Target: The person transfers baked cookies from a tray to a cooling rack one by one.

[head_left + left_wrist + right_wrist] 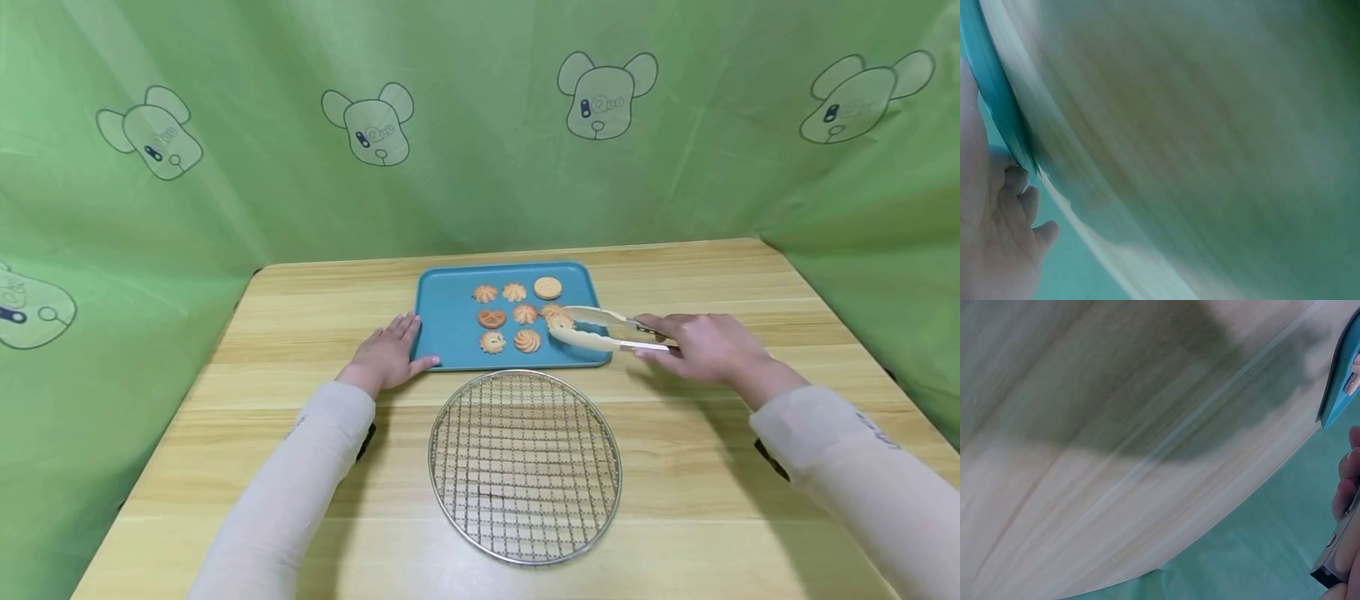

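Observation:
A blue tray (450, 321) lies toward the back of the table with several cookies on it, among them a pretzel-shaped one (492, 319), a swirled one (527, 341) and a round flat one (547, 288). My left hand (386, 354) rests at the tray's left edge, fingers straight and thumb along the front corner. In my right hand (708, 346) I grip a pair of tongs (592, 315) by the handles. Their pale tips reach over the tray's right side, on either side of a flower-shaped cookie (561, 324). Part of another cookie shows behind it.
A round wire rack (525, 467) lies on the wooden table (675, 500) in front of the tray, close to its front edge. Green curtains (480, 200) with mouse-head drawings hang behind and at both sides.

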The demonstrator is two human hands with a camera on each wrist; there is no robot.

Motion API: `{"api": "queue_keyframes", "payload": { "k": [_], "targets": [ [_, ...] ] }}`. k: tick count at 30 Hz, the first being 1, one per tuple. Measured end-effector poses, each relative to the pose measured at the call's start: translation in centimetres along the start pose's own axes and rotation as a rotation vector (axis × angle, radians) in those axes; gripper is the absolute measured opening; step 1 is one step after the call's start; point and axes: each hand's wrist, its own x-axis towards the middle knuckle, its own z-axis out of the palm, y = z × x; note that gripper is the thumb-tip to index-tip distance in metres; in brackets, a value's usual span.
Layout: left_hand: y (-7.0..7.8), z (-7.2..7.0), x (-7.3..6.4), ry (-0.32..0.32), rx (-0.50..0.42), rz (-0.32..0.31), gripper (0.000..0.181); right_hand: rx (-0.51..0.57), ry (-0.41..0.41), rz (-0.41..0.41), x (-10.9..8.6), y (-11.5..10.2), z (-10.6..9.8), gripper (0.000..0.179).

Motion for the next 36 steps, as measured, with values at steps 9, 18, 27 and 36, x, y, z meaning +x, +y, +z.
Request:
{"api": "queue_keyframes", "payload": {
  "k": [9,18,27,36],
  "targets": [
    [-0.1,0.1,0.1,0.001,-0.006,0.000,0.088,0.001,0.029,-0.025,-0.8,-0.1,0.1,0.061],
    [-0.1,0.2,0.1,-0.005,-0.006,0.000,0.088,0.003,0.088,-0.100,-1.4,-0.8,0.0,0.058],
    [-0.1,0.1,0.1,0.003,-0.004,0.006,0.088,0.019,0.131,-0.201,-1.8,-2.2,0.1,0.058],
    [0.0,0.0,0.0,0.002,-0.002,0.007,0.088,0.036,0.225,-0.347,-2.2,-2.8,0.6,0.055]
  ]
}}
